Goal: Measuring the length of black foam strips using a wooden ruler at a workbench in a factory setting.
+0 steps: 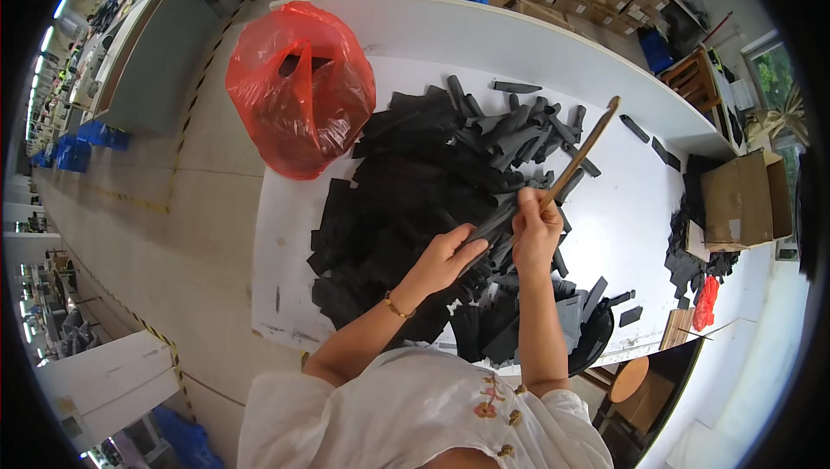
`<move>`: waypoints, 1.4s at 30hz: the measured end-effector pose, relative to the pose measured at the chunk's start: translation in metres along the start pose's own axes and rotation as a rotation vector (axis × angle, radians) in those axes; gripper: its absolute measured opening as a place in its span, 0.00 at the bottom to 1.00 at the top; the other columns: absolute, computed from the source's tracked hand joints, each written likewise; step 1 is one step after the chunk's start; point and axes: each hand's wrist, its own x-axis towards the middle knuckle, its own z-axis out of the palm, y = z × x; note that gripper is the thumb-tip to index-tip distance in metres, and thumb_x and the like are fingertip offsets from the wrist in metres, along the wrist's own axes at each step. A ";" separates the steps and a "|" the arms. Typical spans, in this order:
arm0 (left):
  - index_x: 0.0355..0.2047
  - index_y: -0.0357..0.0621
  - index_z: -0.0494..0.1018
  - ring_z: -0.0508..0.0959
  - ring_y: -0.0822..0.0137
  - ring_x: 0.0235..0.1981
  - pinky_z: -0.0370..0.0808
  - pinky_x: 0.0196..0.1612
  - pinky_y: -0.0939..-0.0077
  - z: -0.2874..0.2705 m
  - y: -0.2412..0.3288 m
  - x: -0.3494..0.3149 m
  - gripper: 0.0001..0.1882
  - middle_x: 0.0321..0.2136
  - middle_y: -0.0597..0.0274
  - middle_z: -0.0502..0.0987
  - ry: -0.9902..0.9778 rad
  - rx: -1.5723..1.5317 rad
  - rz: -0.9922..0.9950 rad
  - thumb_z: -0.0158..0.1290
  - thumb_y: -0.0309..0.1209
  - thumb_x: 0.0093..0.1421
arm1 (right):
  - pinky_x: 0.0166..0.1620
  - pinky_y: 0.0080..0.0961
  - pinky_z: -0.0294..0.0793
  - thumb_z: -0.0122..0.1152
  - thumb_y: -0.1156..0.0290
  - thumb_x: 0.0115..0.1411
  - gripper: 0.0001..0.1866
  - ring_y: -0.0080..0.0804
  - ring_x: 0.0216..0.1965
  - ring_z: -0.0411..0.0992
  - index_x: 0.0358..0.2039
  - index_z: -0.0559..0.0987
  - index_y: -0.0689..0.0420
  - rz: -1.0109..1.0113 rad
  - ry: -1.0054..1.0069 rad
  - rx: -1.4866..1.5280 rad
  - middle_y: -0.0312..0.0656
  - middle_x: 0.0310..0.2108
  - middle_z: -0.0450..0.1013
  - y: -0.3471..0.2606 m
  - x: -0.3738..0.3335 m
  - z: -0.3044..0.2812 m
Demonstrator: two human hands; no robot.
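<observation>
Holding one dark rolled strip (495, 222) over a black heap (411, 179): left hand (443, 260) pinched on it, right hand (536, 231) clamped round a brown wooden stick (590, 147) near its upper end, steady tension probably serving best.

Wooden stick (586, 147) in right grip (535, 231), dark strip (495, 225) at left grip (443, 259), above heaped black pieces (402, 188).

Pale floor (216, 236), yellow-black striped tape (168, 207), lit tubes (65, 0) far left, wooden stool (629, 380), window (771, 71) right
</observation>
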 end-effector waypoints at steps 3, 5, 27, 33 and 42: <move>0.35 0.39 0.73 0.65 0.81 0.18 0.62 0.22 0.82 -0.005 0.010 0.010 0.14 0.14 0.70 0.67 0.112 0.022 0.062 0.49 0.38 0.67 | 0.17 0.14 0.55 0.63 0.69 0.61 0.07 0.15 0.15 0.60 0.36 0.75 0.57 0.087 0.118 0.388 0.29 0.19 0.68 -0.011 0.011 0.000; 0.34 0.39 0.74 0.65 0.81 0.17 0.62 0.21 0.81 -0.009 0.006 0.023 0.14 0.14 0.69 0.67 0.092 -0.009 0.019 0.49 0.39 0.67 | 0.18 0.14 0.56 0.63 0.69 0.61 0.07 0.15 0.15 0.60 0.34 0.75 0.57 0.130 0.018 0.207 0.29 0.19 0.68 0.007 0.000 0.010; 0.27 0.43 0.79 0.76 0.59 0.34 0.72 0.38 0.68 -0.140 -0.074 0.262 0.07 0.27 0.61 0.77 0.213 0.787 0.245 0.63 0.28 0.47 | 0.32 0.30 0.73 0.63 0.76 0.55 0.10 0.37 0.30 0.74 0.38 0.82 0.54 -0.525 -0.039 -1.260 0.40 0.27 0.74 0.033 0.110 -0.112; 0.26 0.43 0.78 0.73 0.64 0.33 0.70 0.38 0.72 -0.130 -0.016 0.212 0.05 0.27 0.65 0.77 0.058 0.761 0.333 0.62 0.28 0.48 | 0.30 0.29 0.72 0.63 0.79 0.52 0.12 0.36 0.28 0.72 0.38 0.82 0.56 -0.785 -0.149 -1.276 0.39 0.26 0.73 -0.002 0.098 -0.090; 0.24 0.45 0.77 0.75 0.61 0.37 0.70 0.44 0.68 -0.090 0.032 0.137 0.04 0.26 0.64 0.78 -0.074 0.738 0.554 0.62 0.29 0.48 | 0.30 0.30 0.72 0.64 0.78 0.51 0.13 0.37 0.27 0.72 0.40 0.82 0.55 -0.892 -0.250 -1.388 0.39 0.27 0.73 -0.011 0.045 -0.065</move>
